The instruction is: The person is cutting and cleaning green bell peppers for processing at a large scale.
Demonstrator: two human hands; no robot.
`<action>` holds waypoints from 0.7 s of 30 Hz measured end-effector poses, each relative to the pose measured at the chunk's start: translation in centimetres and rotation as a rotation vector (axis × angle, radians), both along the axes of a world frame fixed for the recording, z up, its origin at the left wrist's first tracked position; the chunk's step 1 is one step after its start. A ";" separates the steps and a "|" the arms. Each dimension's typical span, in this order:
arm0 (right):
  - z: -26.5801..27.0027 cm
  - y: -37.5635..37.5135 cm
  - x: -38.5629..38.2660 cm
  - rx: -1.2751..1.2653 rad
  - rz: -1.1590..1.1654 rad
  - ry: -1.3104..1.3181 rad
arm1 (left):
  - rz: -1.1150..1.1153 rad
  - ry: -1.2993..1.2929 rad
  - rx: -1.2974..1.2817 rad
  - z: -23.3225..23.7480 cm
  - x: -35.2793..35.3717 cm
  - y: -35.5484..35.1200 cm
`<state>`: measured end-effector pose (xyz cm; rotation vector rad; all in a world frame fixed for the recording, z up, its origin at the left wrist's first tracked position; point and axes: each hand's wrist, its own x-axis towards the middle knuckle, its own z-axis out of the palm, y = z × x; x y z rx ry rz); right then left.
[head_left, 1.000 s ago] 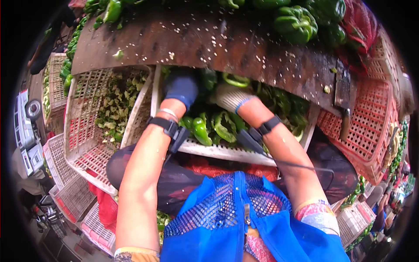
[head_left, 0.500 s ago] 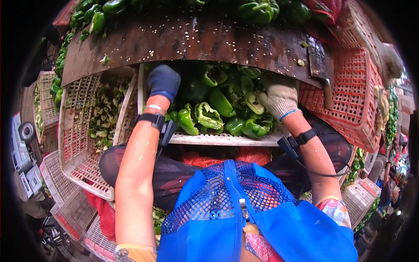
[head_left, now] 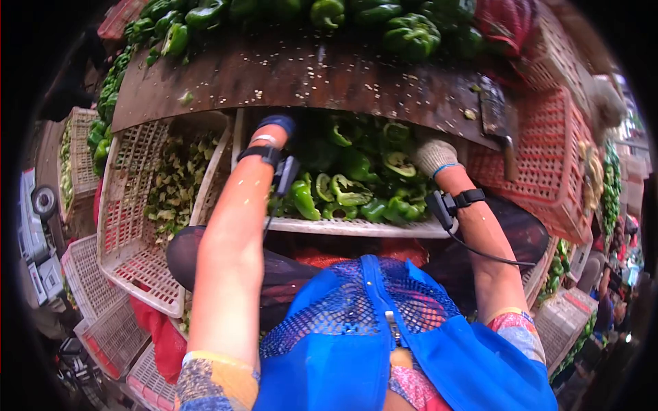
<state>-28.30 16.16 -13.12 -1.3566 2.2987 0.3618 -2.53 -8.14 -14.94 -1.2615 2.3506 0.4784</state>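
My left hand, in a dark blue glove, reaches into the back left of a white plastic crate, under the edge of a wooden board. Its fingers are hidden there. The crate holds halved green bell peppers, cut sides showing on several. On the crate's right side, my right hand wears an off-white knitted glove. Pepper halves lie beside it; its fingers are out of sight beneath the board, so I cannot see whether it grips anything.
Pale seeds dot the wooden board. A cleaver lies at its right end, and whole green peppers are heaped behind it. Left stands a crate of pepper trimmings; right, a red crate.
The view has shifted a little. My left hand has gone deeper under the board, and my right hand's fingers have slipped further out of sight. Some pepper halves in the crate lie differently.
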 end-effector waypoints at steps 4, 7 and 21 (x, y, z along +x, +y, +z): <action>7.0 6.4 3.6 -0.464 -0.030 0.113 | 0.086 0.197 -0.225 4.0 2.3 5.3; 1.7 11.7 -0.5 -0.905 -0.203 0.221 | -0.165 0.536 -0.464 5.4 4.8 11.2; -6.6 16.1 -4.9 -0.365 -0.618 -0.248 | -0.881 -0.221 0.018 8.4 5.0 20.6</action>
